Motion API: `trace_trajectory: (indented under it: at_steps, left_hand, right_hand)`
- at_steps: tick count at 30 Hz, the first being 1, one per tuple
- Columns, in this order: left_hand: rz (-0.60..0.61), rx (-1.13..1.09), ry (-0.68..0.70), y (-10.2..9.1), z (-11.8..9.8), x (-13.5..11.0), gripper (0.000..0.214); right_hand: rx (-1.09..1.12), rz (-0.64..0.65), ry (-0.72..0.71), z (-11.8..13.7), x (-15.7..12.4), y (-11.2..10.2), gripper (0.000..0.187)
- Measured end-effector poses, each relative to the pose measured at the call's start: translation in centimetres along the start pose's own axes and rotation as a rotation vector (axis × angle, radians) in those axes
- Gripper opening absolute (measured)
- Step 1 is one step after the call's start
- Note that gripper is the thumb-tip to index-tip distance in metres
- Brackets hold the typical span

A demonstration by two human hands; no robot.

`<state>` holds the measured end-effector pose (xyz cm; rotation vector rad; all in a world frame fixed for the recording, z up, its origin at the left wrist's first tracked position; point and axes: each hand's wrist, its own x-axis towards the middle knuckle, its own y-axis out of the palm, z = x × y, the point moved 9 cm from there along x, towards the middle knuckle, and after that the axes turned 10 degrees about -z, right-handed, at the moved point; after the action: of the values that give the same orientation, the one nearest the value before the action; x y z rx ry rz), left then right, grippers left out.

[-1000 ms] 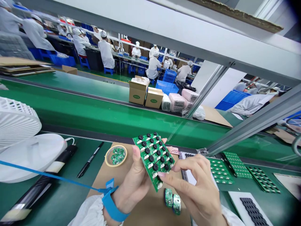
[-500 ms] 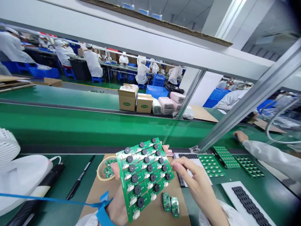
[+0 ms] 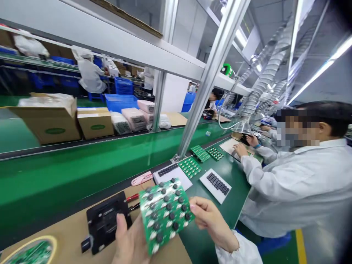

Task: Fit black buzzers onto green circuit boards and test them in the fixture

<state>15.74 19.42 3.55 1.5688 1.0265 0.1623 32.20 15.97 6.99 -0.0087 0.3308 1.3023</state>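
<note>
Over the brown card mat (image 3: 63, 227), a green circuit board panel (image 3: 165, 216), pinched at its edges by the left hand (image 3: 129, 242) and right hand (image 3: 211, 222), each grip closed but maybe light; risk: a slip from those thin edges, then a fall onto the black jig (image 3: 106, 222).

Bright, even white light fills the factory from long LED tube lights (image 3: 316, 69) on the ceiling, leaving only faint, soft shadows. Left of the tubes, a wide-angle lens bows the aluminium frame post (image 3: 211, 77) and long straight lines, with stretching strongest at the edges. The far upper right corner darkens. Below the tubes, a green circuit board (image 3: 164, 215) looks slightly soft with blur.
</note>
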Motion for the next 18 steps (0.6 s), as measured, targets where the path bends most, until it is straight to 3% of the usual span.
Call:
trace_trajectory:
  at_steps: [2,4,8,13,18]
  left_hand:
    - [-0.002,0.038,0.010,0.4,-0.1,0.8,0.104]
    - [-0.036,0.116,0.058,0.0,-1.0,1.5,0.094]
    - [-0.233,0.181,0.127,-3.3,-2.8,2.8,0.070]
    - [-0.350,0.101,0.123,-6.5,-4.0,4.0,0.065]
    - [-0.464,0.105,0.143,-6.3,-5.5,2.4,0.059]
  right_hand:
    - [-0.053,-0.232,-0.070,0.2,0.2,-5.8,0.047]
    - [-0.123,-0.480,-0.152,0.9,0.2,-11.7,0.051]
    - [-0.174,-0.821,-0.270,2.1,0.6,-20.9,0.058]
    - [-0.185,-0.982,-0.260,1.3,2.2,-27.2,0.056]
    - [-0.247,-1.037,-0.153,-0.9,3.9,-30.8,0.037]
